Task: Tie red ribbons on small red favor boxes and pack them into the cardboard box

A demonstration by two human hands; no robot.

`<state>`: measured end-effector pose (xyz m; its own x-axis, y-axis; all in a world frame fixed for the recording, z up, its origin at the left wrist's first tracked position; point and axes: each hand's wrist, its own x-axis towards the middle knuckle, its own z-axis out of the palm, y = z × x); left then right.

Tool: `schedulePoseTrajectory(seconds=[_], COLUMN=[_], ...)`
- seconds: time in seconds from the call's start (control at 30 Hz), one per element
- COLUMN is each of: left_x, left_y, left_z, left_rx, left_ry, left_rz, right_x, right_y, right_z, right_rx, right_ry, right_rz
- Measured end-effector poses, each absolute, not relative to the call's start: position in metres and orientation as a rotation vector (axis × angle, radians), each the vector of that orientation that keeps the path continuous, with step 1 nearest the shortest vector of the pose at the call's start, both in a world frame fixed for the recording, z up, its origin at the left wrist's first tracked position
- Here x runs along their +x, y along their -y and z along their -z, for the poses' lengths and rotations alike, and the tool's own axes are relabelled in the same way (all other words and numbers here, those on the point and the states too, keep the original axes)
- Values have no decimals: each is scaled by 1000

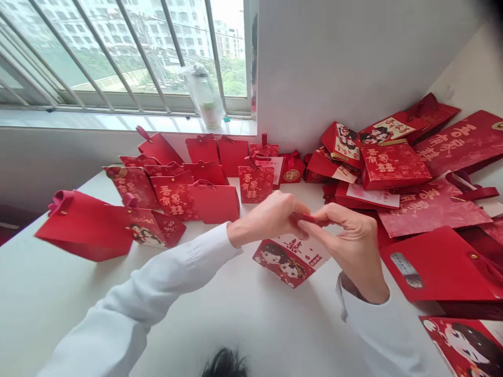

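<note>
Red gift bags (214, 204) around hands (346, 246)

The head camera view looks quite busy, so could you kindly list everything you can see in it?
red paper gift bags: about a dozen, red, standing along the wall
heaped red gift bags: many, red, piled at right
printed card: one, red and white, under the hands
plastic bag: one, translucent, on the windowsill
barred window: one, grey bars, back left
white table: one, white, beneath everything
small red tab: one, red, pinched between the hands
left hand: one, bare, white sleeve, centre
right hand: one, bare, white sleeve, centre right
</note>
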<state>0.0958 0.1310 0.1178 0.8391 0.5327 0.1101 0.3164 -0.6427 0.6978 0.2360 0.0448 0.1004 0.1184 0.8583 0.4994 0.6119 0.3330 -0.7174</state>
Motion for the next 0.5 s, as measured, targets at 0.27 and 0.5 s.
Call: schedulePoseTrajectory(seconds=[0.27, 0.5], left_x=[89, 65], left_y=[-118, -115], left_z=[-110, -100], left_rx=[2210, 2322], left_ry=[-644, -747], left_rz=[-628, -518], right_x=[241, 235], right_y=[-46, -45], right_z=[-93, -90], right_rx=[-1308, -1291], right_ry=[1488, 1709], right_rz=[-228, -396])
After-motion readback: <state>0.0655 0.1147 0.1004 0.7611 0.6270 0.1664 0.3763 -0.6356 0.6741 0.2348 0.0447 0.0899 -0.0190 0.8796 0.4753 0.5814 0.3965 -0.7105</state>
